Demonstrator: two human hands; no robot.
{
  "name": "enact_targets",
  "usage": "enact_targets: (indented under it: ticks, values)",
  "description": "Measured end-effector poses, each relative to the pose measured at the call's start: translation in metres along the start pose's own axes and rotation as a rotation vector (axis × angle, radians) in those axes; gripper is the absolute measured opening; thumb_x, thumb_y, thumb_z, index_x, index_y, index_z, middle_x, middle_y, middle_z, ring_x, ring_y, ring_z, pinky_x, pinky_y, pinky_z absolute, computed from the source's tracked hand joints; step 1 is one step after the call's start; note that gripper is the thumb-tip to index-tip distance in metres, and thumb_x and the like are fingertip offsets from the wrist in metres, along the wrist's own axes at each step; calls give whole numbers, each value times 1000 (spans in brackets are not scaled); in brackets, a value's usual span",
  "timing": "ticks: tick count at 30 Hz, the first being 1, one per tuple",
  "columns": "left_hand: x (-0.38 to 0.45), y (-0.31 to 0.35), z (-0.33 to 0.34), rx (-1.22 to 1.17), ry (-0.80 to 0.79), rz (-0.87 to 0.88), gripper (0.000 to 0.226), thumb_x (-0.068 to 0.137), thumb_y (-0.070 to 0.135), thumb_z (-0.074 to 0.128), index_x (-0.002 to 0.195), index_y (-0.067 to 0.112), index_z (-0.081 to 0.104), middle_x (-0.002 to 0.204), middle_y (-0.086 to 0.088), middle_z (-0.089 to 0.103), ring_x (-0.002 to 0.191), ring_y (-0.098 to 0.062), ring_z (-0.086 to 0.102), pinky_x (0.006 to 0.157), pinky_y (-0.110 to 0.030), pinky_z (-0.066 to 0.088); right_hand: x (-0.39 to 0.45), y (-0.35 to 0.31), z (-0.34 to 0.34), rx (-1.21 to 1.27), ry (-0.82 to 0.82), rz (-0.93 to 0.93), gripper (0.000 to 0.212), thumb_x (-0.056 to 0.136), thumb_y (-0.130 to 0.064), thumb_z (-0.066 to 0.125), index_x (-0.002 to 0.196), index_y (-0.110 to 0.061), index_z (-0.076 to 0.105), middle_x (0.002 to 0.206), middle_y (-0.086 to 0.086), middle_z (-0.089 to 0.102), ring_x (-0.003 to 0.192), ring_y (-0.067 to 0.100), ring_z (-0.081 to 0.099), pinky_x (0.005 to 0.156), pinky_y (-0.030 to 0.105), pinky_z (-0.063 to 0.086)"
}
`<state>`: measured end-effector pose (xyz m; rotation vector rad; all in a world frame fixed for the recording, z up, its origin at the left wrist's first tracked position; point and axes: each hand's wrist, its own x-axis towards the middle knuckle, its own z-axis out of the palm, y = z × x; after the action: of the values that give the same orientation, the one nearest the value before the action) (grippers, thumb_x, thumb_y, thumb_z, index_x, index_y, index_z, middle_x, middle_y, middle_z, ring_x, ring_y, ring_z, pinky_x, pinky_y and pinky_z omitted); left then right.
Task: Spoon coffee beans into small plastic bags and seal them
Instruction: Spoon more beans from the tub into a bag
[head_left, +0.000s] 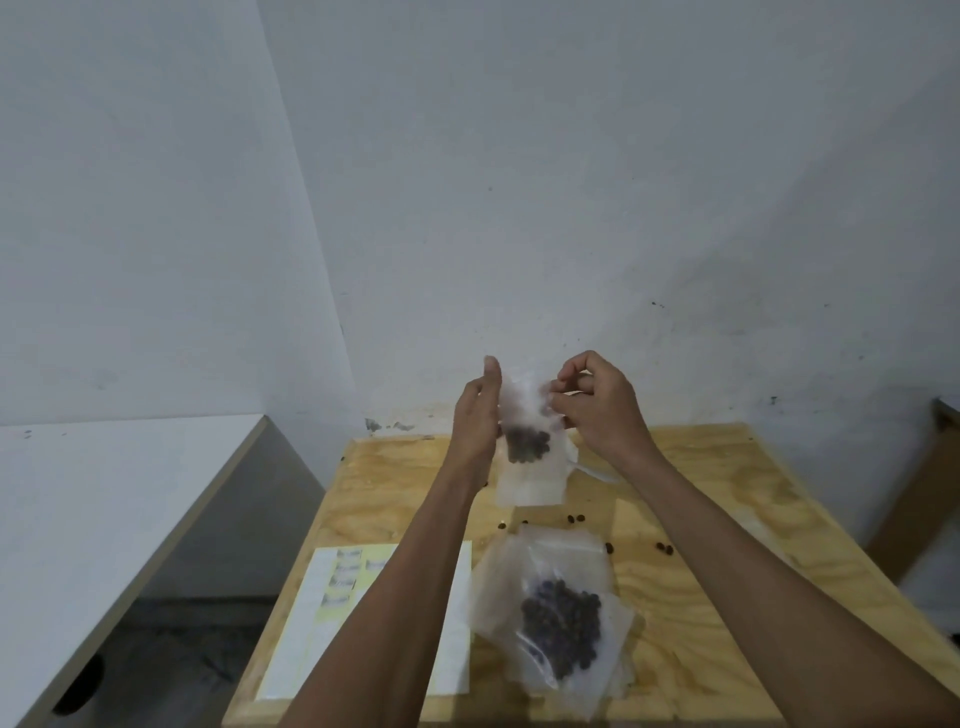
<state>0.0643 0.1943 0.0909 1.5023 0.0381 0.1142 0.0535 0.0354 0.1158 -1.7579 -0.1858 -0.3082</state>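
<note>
Sealing looks to be the step in hand: a small plastic bag (530, 457) hangs upright above the far part of the desk (675, 519), held up between both hands, with a dark clump of coffee beans (528, 446) sitting about midway down it. The bag's long axis runs vertically, its mouth pointing up toward the fingers and its bottom edge hanging free, clear of the desk. The left hand (478, 415) stands alongside the bag's left edge with its fingers straight and pointing up, touching or steadying that side; whether the thumb presses from behind I cannot tell. The right hand (597, 400) has its fingers curled and pinches the bag's top right corner. The picture is too soft to show whether the closure strip is already pressed together. Judging from this, the next move calls for running a pinch along the top strip from one side to the other while keeping the mouth upward so that no beans tip out. Nearer the person, a pile of bags (556, 618) with beans inside lies flat on the desk, just beside a sheet of labels (337, 597), and a few loose beans (576, 518) are scattered between the pile and the held bag.
</note>
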Motion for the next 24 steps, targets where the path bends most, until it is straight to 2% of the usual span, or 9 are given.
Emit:
enact_targets:
  ticks: [1, 2, 4, 5, 8, 10, 16, 20, 24]
  values:
    - [-3, 1, -4, -32, 24, 9, 64, 87, 71, 62, 121, 17, 61, 111, -3, 72, 103, -22, 69, 98, -46, 55, -1, -1, -3, -7, 32, -13, 25, 88, 7, 67, 90, -16, 57, 94, 14, 72, 79, 29, 75, 65, 43, 63]
    - [-7, 1, -7, -73, 50, 32, 44, 95, 49, 66, 127, 19, 60, 105, -2, 75, 99, -17, 71, 97, -43, 57, -2, -3, -7, 4, 50, -25, 27, 88, 10, 63, 89, -16, 56, 96, 14, 71, 77, 28, 75, 63, 44, 63]
    - [-16, 9, -10, -127, 66, 106, 34, 99, 14, 65, 131, 15, 55, 74, 5, 73, 70, -8, 69, 75, -28, 58, -5, -7, -14, 12, 62, -57, 27, 88, 11, 59, 89, -16, 58, 99, 11, 70, 75, 23, 75, 61, 43, 62]
    - [-21, 14, -10, -129, 71, 147, 36, 97, 7, 65, 130, 13, 53, 69, 3, 72, 64, -9, 66, 70, -25, 55, -7, -10, -16, 8, 56, -78, 26, 88, 9, 62, 89, -17, 61, 102, 8, 70, 77, 21, 74, 61, 41, 62]
    - [-30, 30, -7, -114, 59, 264, 32, 92, 0, 68, 119, 10, 53, 84, -11, 76, 71, -20, 68, 71, -31, 55, -12, -23, -17, 14, 10, -131, 17, 88, -5, 75, 95, -20, 73, 105, -1, 72, 81, 13, 70, 59, 31, 60]
    - [-37, 38, -4, -89, 60, 310, 23, 92, -1, 67, 110, 10, 56, 84, -13, 74, 71, -22, 66, 70, -34, 53, -15, -30, -17, 29, 27, -150, 11, 89, -9, 76, 96, -18, 76, 97, -1, 75, 78, 14, 70, 56, 26, 55]
    - [-51, 52, 0, -59, 16, 406, 13, 91, 5, 72, 101, 4, 63, 78, -34, 61, 71, -24, 66, 67, -36, 53, -19, -47, -18, 45, 16, -182, 8, 86, -11, 79, 90, -18, 79, 82, -1, 76, 82, 19, 72, 66, 31, 60]
    - [-55, 55, 6, -81, 65, 444, 6, 90, 0, 72, 92, 1, 66, 70, -15, 60, 69, -22, 63, 68, -37, 57, -27, -52, -15, 102, 14, -169, 11, 85, -9, 80, 86, -20, 81, 82, 0, 77, 84, 22, 73, 69, 32, 61]
    - [-60, 57, 11, -125, 91, 413, 6, 90, 2, 72, 95, 5, 69, 80, -10, 67, 75, -23, 69, 67, -33, 58, -28, -54, -12, 181, 45, -92, 15, 86, -7, 78, 87, -21, 82, 83, 0, 78, 83, 17, 74, 71, 29, 59]
